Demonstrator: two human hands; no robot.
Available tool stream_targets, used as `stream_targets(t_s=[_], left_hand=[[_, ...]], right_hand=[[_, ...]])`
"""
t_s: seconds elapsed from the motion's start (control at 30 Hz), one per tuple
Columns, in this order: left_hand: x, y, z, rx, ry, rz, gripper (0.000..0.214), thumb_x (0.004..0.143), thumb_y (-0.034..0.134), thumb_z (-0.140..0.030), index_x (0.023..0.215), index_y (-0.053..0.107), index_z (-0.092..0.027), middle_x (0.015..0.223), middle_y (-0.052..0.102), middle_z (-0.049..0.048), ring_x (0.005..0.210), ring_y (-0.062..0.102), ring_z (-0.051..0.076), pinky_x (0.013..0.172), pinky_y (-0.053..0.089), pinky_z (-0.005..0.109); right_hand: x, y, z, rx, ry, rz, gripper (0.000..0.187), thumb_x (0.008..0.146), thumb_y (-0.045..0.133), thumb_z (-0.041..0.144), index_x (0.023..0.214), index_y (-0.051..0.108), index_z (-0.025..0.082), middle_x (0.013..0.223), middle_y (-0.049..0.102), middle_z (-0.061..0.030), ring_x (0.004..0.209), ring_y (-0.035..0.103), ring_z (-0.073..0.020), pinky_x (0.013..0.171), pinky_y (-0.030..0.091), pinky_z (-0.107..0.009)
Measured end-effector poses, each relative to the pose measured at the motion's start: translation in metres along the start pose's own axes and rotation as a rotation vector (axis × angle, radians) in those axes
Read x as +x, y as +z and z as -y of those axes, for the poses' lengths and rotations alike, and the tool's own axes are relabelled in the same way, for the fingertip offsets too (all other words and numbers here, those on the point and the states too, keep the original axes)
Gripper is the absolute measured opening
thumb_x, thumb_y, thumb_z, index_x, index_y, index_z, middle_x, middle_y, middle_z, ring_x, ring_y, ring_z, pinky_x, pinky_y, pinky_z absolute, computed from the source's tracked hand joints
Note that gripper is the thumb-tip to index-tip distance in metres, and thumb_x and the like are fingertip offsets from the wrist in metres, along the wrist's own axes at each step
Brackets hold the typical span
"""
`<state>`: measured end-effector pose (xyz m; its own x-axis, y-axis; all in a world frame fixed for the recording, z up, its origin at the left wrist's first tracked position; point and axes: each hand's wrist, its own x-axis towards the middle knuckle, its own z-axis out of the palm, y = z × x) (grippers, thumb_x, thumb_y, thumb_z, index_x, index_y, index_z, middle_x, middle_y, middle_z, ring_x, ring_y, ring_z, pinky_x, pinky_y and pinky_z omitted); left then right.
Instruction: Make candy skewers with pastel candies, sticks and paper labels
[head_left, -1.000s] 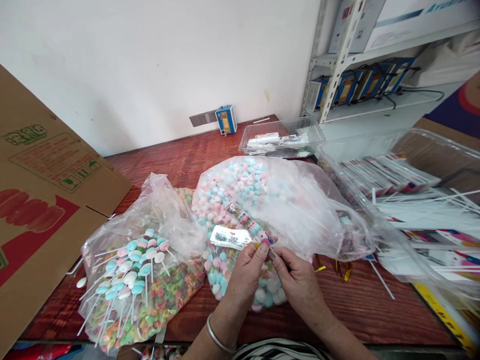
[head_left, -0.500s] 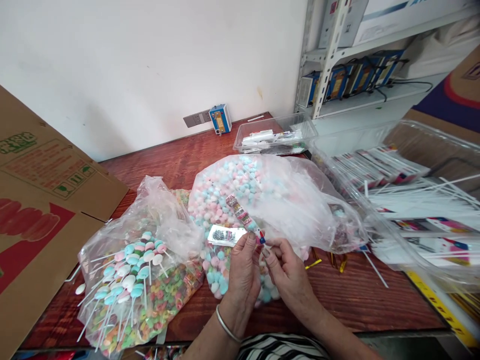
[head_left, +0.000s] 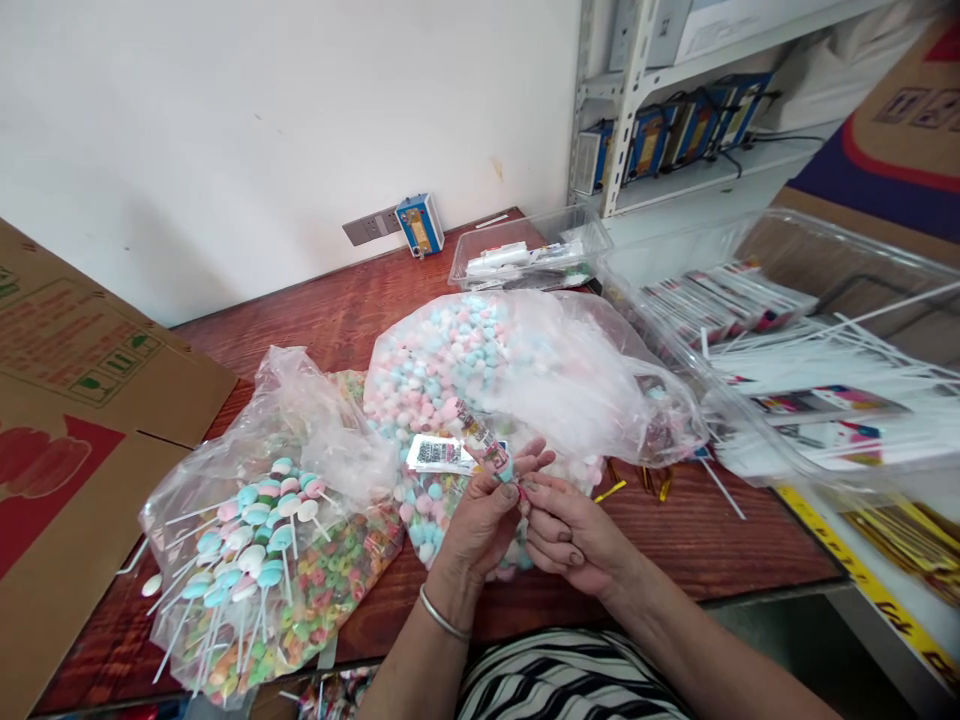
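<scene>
A small clear printed candy wrapper [head_left: 484, 440] with something light blue inside points up and left from my hands. My left hand [head_left: 480, 515] holds its lower part between thumb and palm, with the other fingers spread behind it. At the wrapper's bottom end, my right hand [head_left: 566, 525] pinches with thumb and forefinger, its other fingers curled. Just behind lies a stack of white printed wrappers [head_left: 436, 454] on a big clear bag of pastel marshmallows [head_left: 420, 385]. Several marshmallow lollipops [head_left: 255, 535] on white sticks rest on a bag of gummy rings [head_left: 352, 560] at left.
To the right stands a clear bin [head_left: 739, 425] of white sticks and wrappers. A smaller clear tray [head_left: 529, 262] sits at the back, near a blue device [head_left: 420, 225]. Gold ties [head_left: 660, 485] lie on the red-brown table [head_left: 720, 560]. A cardboard box [head_left: 97, 400] borders the left.
My left fingers have spread apart behind the wrapper. My right hand's fingers have curled in closer at its lower end. The whole view has shifted slightly.
</scene>
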<state>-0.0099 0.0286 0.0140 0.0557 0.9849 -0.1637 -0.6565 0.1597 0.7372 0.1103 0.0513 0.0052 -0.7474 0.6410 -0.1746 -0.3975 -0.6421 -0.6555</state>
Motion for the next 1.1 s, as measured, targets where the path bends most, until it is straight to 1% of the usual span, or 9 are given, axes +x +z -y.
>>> stream_targets(t_s=[0.13, 0.3, 0.5, 0.57, 0.63, 0.73, 0.8, 0.93, 1.1], left_hand=[[-0.005, -0.004, 0.004, 0.064, 0.000, -0.080, 0.021, 0.061, 0.085, -0.035, 0.068, 0.074, -0.018, 0.089, 0.075, 0.0099, 0.105, 0.064, 0.029, 0.093, 0.048, 0.041], [-0.008, 0.000, 0.018, 0.168, 0.075, -0.405, 0.025, 0.061, 0.084, -0.032, 0.081, 0.077, -0.017, 0.085, 0.075, 0.0058, 0.082, 0.068, 0.017, 0.080, 0.052, 0.028], [-0.019, 0.001, 0.023, 0.051, -0.129, -0.213, 0.027, 0.062, 0.084, -0.035, 0.079, 0.073, -0.016, 0.092, 0.074, 0.0086, 0.071, 0.065, 0.016, 0.067, 0.056, 0.029], [-0.019, -0.003, 0.021, 0.026, -0.111, -0.168, 0.023, 0.063, 0.083, -0.033, 0.072, 0.070, -0.017, 0.087, 0.073, 0.0051, 0.066, 0.064, 0.014, 0.069, 0.057, 0.031], [-0.016, -0.010, 0.017, 0.073, -0.019, -0.166, 0.022, 0.065, 0.082, -0.033, 0.071, 0.069, -0.017, 0.082, 0.071, 0.0021, 0.074, 0.066, 0.016, 0.079, 0.056, 0.034], [-0.014, -0.026, 0.008, 0.300, 0.113, -0.223, 0.022, 0.071, 0.077, -0.037, 0.075, 0.069, -0.017, 0.080, 0.069, 0.0019, 0.084, 0.066, 0.019, 0.084, 0.052, 0.036], [-0.015, -0.034, 0.001, 0.536, 0.150, -0.233, 0.022, 0.079, 0.070, -0.039, 0.079, 0.069, -0.017, 0.083, 0.069, 0.0030, 0.081, 0.063, 0.018, 0.079, 0.050, 0.033], [-0.020, -0.034, -0.011, 0.996, 0.223, -0.166, 0.023, 0.089, 0.057, -0.038, 0.083, 0.067, -0.018, 0.080, 0.064, 0.0018, 0.075, 0.055, 0.015, 0.072, 0.043, 0.028], [-0.022, -0.020, -0.018, 1.300, 0.366, -0.071, 0.021, 0.093, 0.049, -0.031, 0.084, 0.064, -0.019, 0.083, 0.060, 0.0016, 0.080, 0.053, 0.016, 0.075, 0.040, 0.028]], right_hand=[[-0.003, -0.005, -0.011, 0.047, 0.050, 0.025, 0.031, 0.085, 0.061, 0.048, 0.075, 0.047, 0.022, 0.036, 0.025, 0.0167, 0.025, 0.013, -0.0039, 0.028, 0.017, -0.016], [-0.010, 0.001, -0.025, -0.128, -0.275, -0.293, 0.025, 0.082, 0.068, 0.041, 0.085, 0.055, 0.019, 0.064, 0.050, 0.0075, 0.045, 0.038, -0.0041, 0.041, 0.031, -0.015], [-0.025, 0.004, -0.032, 0.013, -0.129, -0.106, 0.025, 0.091, 0.050, 0.042, 0.110, 0.052, 0.025, 0.061, 0.030, 0.0107, 0.039, 0.021, -0.0052, 0.042, 0.035, -0.019], [-0.034, -0.007, -0.024, -0.322, -0.176, -0.137, 0.024, 0.093, 0.047, 0.039, 0.106, 0.057, 0.022, 0.066, 0.042, 0.0061, 0.047, 0.041, -0.0084, 0.052, 0.044, -0.024], [-0.045, -0.026, -0.010, -0.866, -0.291, -0.320, 0.021, 0.094, 0.047, 0.030, 0.103, 0.063, 0.020, 0.083, 0.056, -0.0018, 0.074, 0.057, -0.0151, 0.071, 0.047, -0.029], [-0.061, -0.057, 0.011, -1.613, -0.300, -0.671, 0.026, 0.095, 0.046, 0.021, 0.115, 0.062, 0.022, 0.104, 0.058, -0.0075, 0.096, 0.055, -0.0212, 0.080, 0.043, -0.031], [-0.068, -0.074, 0.021, -1.923, -0.225, -0.727, 0.026, 0.095, 0.047, 0.019, 0.114, 0.064, 0.023, 0.104, 0.057, -0.0082, 0.094, 0.055, -0.0214, 0.077, 0.041, -0.030], [-0.066, -0.089, 0.025, -2.208, -0.199, -0.633, 0.018, 0.094, 0.051, 0.020, 0.101, 0.067, 0.022, 0.100, 0.059, -0.0073, 0.090, 0.053, -0.0210, 0.078, 0.039, -0.030], [-0.063, -0.091, 0.019, -2.245, -0.221, -0.606, 0.015, 0.091, 0.051, 0.012, 0.092, 0.065, 0.017, 0.101, 0.062, -0.0100, 0.093, 0.054, -0.0232, 0.080, 0.038, -0.033]])
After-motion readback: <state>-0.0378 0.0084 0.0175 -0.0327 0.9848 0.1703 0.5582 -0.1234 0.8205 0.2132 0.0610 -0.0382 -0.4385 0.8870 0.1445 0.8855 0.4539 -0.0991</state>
